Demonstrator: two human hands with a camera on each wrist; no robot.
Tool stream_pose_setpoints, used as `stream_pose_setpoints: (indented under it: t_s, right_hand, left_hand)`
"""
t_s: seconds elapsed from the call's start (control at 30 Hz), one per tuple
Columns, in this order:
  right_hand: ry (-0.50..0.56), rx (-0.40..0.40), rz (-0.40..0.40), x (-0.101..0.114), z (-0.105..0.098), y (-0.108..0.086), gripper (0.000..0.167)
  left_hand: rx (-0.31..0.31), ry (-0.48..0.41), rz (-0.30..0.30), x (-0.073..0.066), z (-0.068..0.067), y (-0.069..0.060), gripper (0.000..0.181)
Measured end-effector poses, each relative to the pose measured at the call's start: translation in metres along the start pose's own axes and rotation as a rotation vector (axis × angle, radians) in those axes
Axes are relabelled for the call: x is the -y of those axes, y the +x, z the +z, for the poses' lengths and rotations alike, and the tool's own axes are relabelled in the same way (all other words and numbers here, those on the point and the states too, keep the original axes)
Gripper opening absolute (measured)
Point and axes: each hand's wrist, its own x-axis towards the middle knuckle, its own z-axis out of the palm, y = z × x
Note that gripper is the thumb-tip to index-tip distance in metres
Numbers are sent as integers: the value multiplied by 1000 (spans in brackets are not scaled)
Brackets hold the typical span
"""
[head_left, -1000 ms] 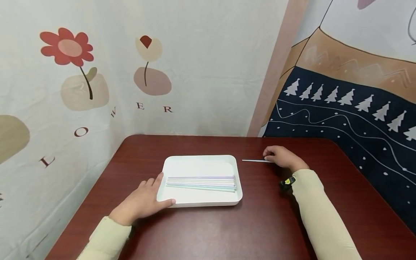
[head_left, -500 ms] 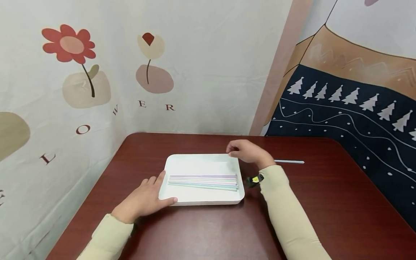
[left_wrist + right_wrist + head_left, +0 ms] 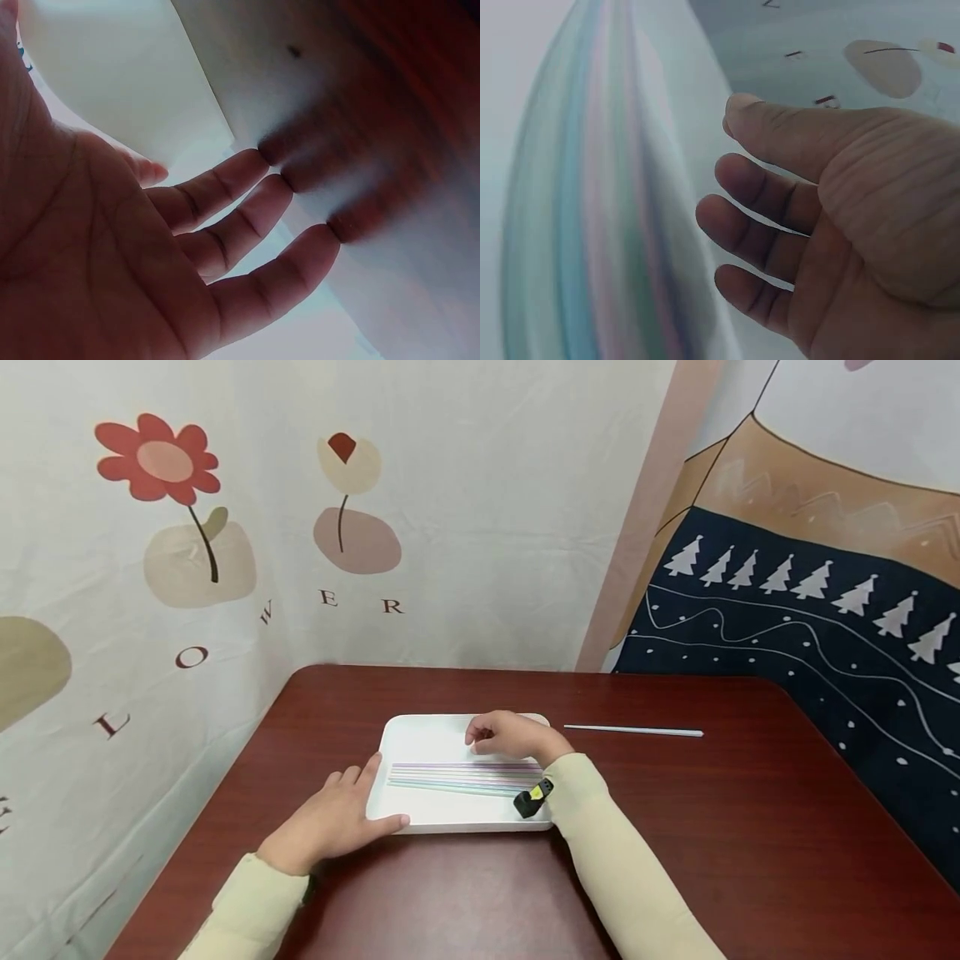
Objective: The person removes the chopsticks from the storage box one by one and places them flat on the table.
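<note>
A white tray holds a row of several thin pastel straws, in purple, pink, green and blue. At its left end my left hand touches the rim, thumb along the front corner and fingers extended by the left side. The left wrist view shows those fingers nearly straight, tips at the table surface. Over the tray's back half, just behind the straws, hovers my right hand. In the right wrist view its fingers bend loosely beside the striped straws, with nothing between them and the thumb.
A thin pale-blue straw-like stick lies on the dark red-brown table, right of the tray. Printed cloth hangs behind the table's back edge. A black wrist device sits over the straws' right end.
My right hand has moved left from the pale-blue stick to over the tray, leaving the stick on the table. The left hand stays at the tray's left end.
</note>
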Motion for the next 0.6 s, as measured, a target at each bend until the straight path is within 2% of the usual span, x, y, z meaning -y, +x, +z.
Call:
stream_pose_setpoints:
  t_s: [0.23, 0.43, 0.6]
  right_hand:
    - [4, 18, 8, -6, 10, 9, 6]
    - [1, 32, 8, -10, 14, 8, 9]
    - [-3, 46, 1, -8, 16, 7, 6]
  left_hand:
    - [-2, -11, -2, 2, -3, -1, 116]
    - [10, -18, -16, -1, -1, 0, 117]
    - [14, -29, -36, -3, -2, -4, 116]
